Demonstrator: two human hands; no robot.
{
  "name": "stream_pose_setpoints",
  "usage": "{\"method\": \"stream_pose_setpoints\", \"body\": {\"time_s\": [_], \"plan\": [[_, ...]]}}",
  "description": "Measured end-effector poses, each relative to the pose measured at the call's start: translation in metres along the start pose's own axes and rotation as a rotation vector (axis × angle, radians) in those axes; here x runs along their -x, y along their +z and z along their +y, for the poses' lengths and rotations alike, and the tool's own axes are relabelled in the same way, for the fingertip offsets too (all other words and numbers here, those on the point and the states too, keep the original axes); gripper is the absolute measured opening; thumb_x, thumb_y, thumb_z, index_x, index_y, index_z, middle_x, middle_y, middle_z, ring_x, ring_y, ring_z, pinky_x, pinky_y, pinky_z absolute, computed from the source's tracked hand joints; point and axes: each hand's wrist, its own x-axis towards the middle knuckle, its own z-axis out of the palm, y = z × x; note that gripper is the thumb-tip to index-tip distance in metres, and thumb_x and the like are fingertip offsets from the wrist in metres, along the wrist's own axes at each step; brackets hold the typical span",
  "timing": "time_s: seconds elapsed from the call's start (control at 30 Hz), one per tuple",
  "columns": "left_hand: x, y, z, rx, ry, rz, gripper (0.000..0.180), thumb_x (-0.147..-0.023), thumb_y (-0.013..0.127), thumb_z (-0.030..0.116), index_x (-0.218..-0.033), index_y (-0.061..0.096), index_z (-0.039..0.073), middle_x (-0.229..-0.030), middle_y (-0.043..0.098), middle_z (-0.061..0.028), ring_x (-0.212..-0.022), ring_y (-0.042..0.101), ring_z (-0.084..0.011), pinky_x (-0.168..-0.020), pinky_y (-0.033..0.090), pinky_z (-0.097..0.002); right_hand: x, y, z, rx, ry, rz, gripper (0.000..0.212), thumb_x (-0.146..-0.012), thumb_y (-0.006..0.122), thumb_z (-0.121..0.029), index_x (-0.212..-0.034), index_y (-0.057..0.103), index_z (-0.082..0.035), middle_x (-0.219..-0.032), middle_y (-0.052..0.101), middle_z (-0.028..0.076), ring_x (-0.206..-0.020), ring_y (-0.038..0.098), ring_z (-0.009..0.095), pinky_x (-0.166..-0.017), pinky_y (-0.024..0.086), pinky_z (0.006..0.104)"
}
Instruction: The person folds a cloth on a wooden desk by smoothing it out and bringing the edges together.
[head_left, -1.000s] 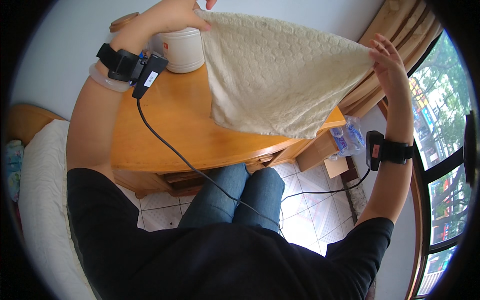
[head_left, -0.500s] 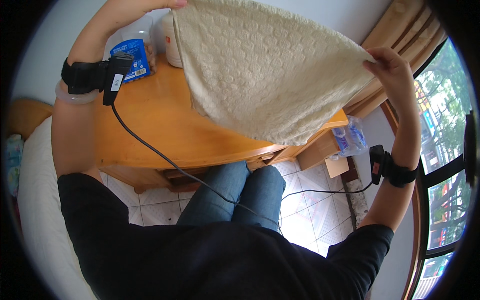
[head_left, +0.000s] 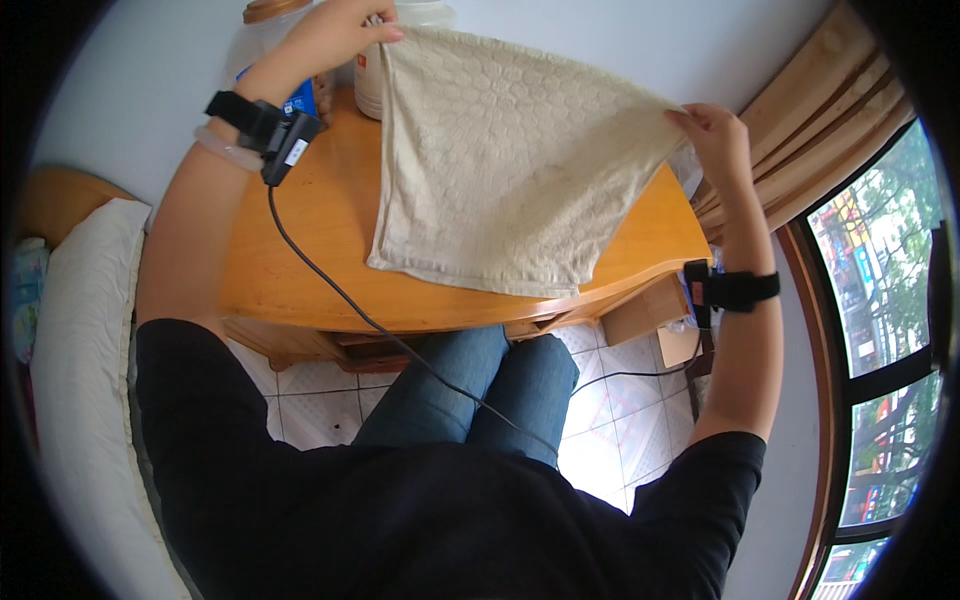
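Note:
A cream towel [head_left: 500, 160] with a raised flower pattern hangs spread between my two hands over the wooden table [head_left: 300, 260]. My left hand [head_left: 365, 25] pinches its upper left corner, beside the jars at the back. At the upper right corner, my right hand [head_left: 712, 135] grips the cloth between thumb and fingers. The towel's lower edge hangs down near the table's front edge; whether it touches the wood I cannot tell. Each wrist wears a black strap with a small device and a cable.
Behind my left hand stand a clear jar with a blue label [head_left: 300, 98] and a white bottle [head_left: 368, 85]. A bed [head_left: 85, 300] is at the left, a curtain [head_left: 820, 120] and window at the right. A cardboard box [head_left: 640, 315] sits beside the table's right end.
Both hands have come down and closer together, the right one moving left. The towel has lowered toward the table, and its lower edge hangs straighter. Its corners are still held.

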Motion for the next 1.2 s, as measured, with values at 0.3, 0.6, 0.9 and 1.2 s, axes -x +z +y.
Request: {"method": "stream_pose_setpoints", "body": {"time_s": [0.3, 0.6, 0.9, 1.2], "plan": [[0.080, 0.083, -0.014, -0.074, -0.008, -0.177, 0.020, -0.072, 0.072, 0.022, -0.073, 0.057, 0.009, -0.078, 0.057, -0.0069, -0.081, 0.054, -0.0261, -0.072, 0.040, -0.0374, 0.105, 0.067, 0.017, -0.267, -0.183, -0.331, 0.012, -0.074, 0.069, -0.008, -0.084, 0.067, -0.002, -0.075, 0.063, 0.014, -0.070, 0.062, 0.027, -0.064, 0.049, 0.0346], [0.121, 0.120, 0.016, -0.025, -0.044, -0.653, 0.017, -0.069, 0.075, 0.021, -0.074, 0.061, 0.012, -0.087, 0.055, -0.0017, -0.095, 0.050, -0.0215, -0.085, 0.035, -0.0347, 0.163, 0.082, 0.000, -0.209, -0.179, -0.730, 0.014, -0.075, 0.069, -0.018, -0.080, 0.068, -0.005, -0.082, 0.064, 0.010, -0.080, 0.060, 0.028, -0.074, 0.044, 0.0374], [0.089, 0.119, -0.013, 0.138, -0.253, -0.455, 0.018, -0.074, 0.070, 0.020, -0.077, 0.060, 0.005, -0.081, 0.059, -0.0107, -0.078, 0.058, -0.0283, -0.067, 0.045, -0.0364, 0.151, 0.102, 0.033, -0.349, 0.027, -0.578, 0.020, -0.077, 0.068, -0.022, -0.082, 0.068, -0.003, -0.076, 0.065, 0.013, -0.073, 0.062, 0.030, -0.066, 0.049, 0.0363], [0.014, 0.135, -0.051, -0.226, -0.136, 0.286, 0.021, -0.078, 0.067, 0.021, -0.078, 0.057, 0.002, -0.081, 0.060, -0.0089, -0.078, 0.058, -0.0252, -0.071, 0.044, -0.0368, 0.069, 0.120, 0.023, -0.136, -0.003, 0.190, 0.009, -0.077, 0.065, -0.019, -0.082, 0.067, -0.011, -0.078, 0.065, 0.007, -0.076, 0.062, 0.030, -0.071, 0.045, 0.0412]]}}
